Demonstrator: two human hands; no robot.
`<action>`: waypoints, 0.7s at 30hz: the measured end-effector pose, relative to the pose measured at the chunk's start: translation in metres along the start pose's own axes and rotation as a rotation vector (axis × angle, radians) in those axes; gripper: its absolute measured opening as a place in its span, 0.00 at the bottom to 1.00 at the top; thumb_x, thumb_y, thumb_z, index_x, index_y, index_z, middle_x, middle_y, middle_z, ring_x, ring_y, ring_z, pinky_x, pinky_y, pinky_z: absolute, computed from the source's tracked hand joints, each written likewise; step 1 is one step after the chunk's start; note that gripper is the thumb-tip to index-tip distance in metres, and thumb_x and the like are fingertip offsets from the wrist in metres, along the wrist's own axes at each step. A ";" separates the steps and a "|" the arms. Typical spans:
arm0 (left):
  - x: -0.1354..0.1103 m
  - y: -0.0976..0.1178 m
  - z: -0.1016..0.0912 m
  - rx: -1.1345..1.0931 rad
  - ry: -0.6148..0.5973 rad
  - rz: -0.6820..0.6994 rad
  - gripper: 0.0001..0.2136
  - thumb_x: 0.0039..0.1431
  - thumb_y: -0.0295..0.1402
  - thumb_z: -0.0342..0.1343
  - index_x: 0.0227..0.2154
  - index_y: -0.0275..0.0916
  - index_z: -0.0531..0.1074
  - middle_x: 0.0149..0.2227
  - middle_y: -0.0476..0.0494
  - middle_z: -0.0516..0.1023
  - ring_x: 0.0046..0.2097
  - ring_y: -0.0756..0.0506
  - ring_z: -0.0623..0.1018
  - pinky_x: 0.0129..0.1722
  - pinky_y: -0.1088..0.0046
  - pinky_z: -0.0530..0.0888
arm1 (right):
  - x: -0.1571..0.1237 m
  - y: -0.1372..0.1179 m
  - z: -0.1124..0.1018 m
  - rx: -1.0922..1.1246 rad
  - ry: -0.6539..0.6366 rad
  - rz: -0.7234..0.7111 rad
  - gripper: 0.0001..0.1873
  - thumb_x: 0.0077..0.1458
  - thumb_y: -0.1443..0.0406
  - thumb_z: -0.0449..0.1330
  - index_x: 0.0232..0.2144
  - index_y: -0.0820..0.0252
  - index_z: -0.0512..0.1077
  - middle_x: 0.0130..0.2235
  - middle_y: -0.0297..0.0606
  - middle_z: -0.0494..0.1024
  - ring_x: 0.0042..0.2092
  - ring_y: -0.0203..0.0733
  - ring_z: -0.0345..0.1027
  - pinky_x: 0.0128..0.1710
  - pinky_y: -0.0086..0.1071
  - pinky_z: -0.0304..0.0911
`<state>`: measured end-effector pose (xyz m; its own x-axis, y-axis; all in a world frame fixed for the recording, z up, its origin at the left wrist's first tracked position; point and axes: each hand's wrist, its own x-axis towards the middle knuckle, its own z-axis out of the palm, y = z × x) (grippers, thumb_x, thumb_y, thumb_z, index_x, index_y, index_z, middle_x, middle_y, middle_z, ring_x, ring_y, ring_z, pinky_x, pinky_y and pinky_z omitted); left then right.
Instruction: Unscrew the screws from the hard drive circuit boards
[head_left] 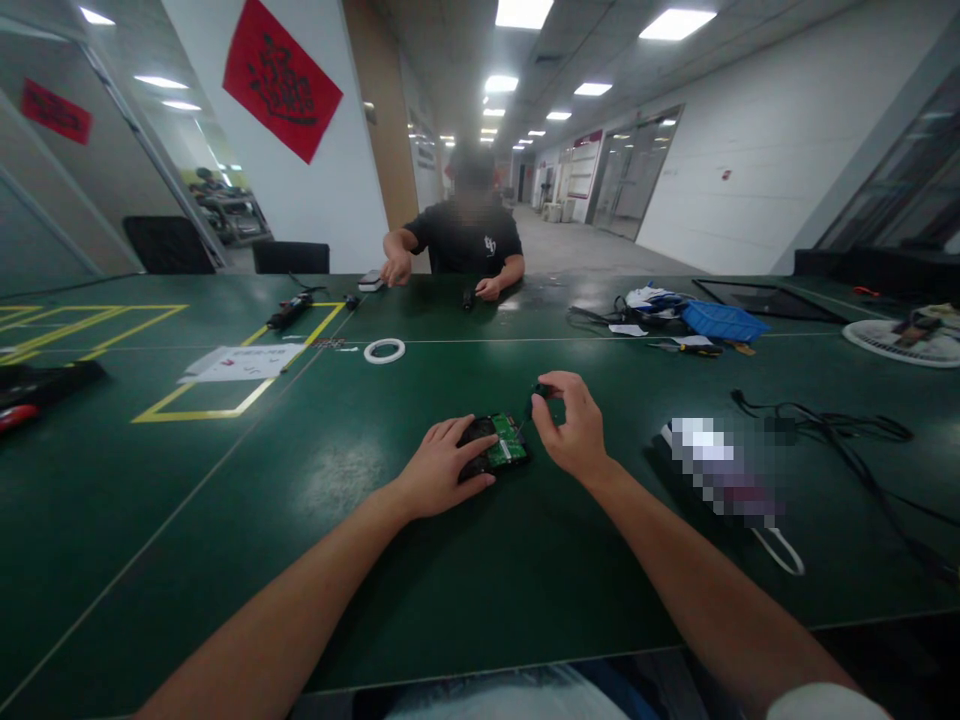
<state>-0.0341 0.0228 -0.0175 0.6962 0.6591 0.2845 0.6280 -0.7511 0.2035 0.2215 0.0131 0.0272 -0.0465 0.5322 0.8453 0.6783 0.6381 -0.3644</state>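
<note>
A hard drive (508,452) with a green circuit board facing up lies on the green table in front of me. My left hand (442,465) is on its left part, index finger across the top and thumb along the near edge, gripping it against the table. My right hand (571,425) pinches a small screwdriver (537,396) with a dark handle. Its thin shaft slants down toward the right edge of the circuit board; whether the tip touches a screw is too small to tell.
Across the table (300,560) sits a person (472,235) in a black shirt, hands on small objects. A white ring (384,351) and a paper sheet (241,363) lie left of centre. Rightward are a blue tray (724,321), black cables (832,425) and a blurred-out object (724,470) with a white strap.
</note>
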 end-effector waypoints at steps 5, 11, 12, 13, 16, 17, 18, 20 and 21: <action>0.000 -0.001 0.001 -0.003 -0.001 0.002 0.29 0.64 0.52 0.57 0.66 0.51 0.64 0.70 0.36 0.56 0.67 0.28 0.60 0.63 0.42 0.61 | -0.002 0.001 0.001 -0.005 -0.005 0.051 0.15 0.63 0.60 0.62 0.51 0.52 0.68 0.43 0.39 0.76 0.39 0.43 0.74 0.43 0.42 0.74; 0.000 -0.001 0.001 -0.007 -0.003 -0.002 0.29 0.64 0.51 0.57 0.66 0.51 0.65 0.70 0.35 0.56 0.67 0.28 0.61 0.62 0.42 0.62 | 0.001 0.000 0.000 -0.018 0.022 -0.024 0.14 0.63 0.63 0.60 0.51 0.51 0.70 0.39 0.38 0.74 0.39 0.44 0.71 0.42 0.42 0.73; 0.000 -0.001 0.001 -0.007 -0.003 -0.001 0.29 0.64 0.51 0.57 0.66 0.51 0.65 0.69 0.36 0.56 0.66 0.28 0.61 0.62 0.42 0.62 | 0.001 0.000 0.000 -0.022 0.045 -0.021 0.13 0.62 0.63 0.62 0.49 0.51 0.70 0.39 0.39 0.74 0.40 0.44 0.71 0.41 0.42 0.73; 0.000 -0.001 0.000 -0.007 -0.003 0.000 0.29 0.64 0.51 0.57 0.66 0.52 0.65 0.69 0.36 0.56 0.66 0.28 0.61 0.62 0.42 0.62 | 0.001 0.000 0.000 -0.024 0.067 -0.019 0.13 0.61 0.62 0.64 0.48 0.51 0.70 0.40 0.39 0.74 0.41 0.45 0.72 0.40 0.43 0.74; 0.000 -0.001 0.000 -0.006 0.001 0.000 0.30 0.63 0.51 0.58 0.66 0.52 0.64 0.70 0.36 0.56 0.66 0.28 0.61 0.62 0.41 0.62 | 0.001 0.002 0.001 -0.011 0.087 -0.040 0.13 0.59 0.62 0.65 0.46 0.51 0.69 0.47 0.43 0.75 0.48 0.48 0.73 0.46 0.47 0.74; 0.000 -0.001 0.000 -0.006 0.001 0.000 0.30 0.63 0.51 0.58 0.66 0.52 0.64 0.70 0.36 0.56 0.66 0.28 0.61 0.62 0.41 0.62 | 0.001 0.002 0.002 -0.002 0.085 -0.049 0.13 0.60 0.63 0.65 0.46 0.52 0.69 0.49 0.43 0.76 0.50 0.49 0.73 0.50 0.48 0.73; 0.000 -0.001 0.001 -0.005 0.000 0.001 0.30 0.63 0.51 0.58 0.66 0.52 0.64 0.70 0.36 0.56 0.66 0.28 0.61 0.62 0.41 0.62 | 0.001 0.003 0.002 0.009 0.083 -0.052 0.12 0.61 0.63 0.64 0.46 0.52 0.68 0.51 0.43 0.76 0.52 0.49 0.74 0.52 0.49 0.72; 0.000 -0.002 0.001 -0.005 -0.002 0.002 0.29 0.63 0.51 0.58 0.66 0.53 0.64 0.70 0.36 0.55 0.67 0.28 0.61 0.62 0.41 0.62 | 0.000 0.003 0.003 0.034 0.080 -0.037 0.12 0.62 0.65 0.62 0.47 0.52 0.66 0.53 0.43 0.77 0.52 0.48 0.75 0.52 0.48 0.73; 0.000 -0.002 0.001 -0.004 -0.002 0.002 0.29 0.63 0.51 0.58 0.66 0.53 0.64 0.70 0.36 0.55 0.67 0.28 0.61 0.62 0.41 0.62 | 0.000 0.003 0.004 0.041 0.079 -0.024 0.12 0.62 0.64 0.62 0.47 0.53 0.66 0.53 0.43 0.77 0.51 0.47 0.76 0.50 0.47 0.74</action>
<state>-0.0348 0.0244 -0.0191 0.6983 0.6573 0.2834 0.6248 -0.7529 0.2068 0.2208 0.0167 0.0246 -0.0033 0.4715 0.8818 0.6470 0.6734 -0.3576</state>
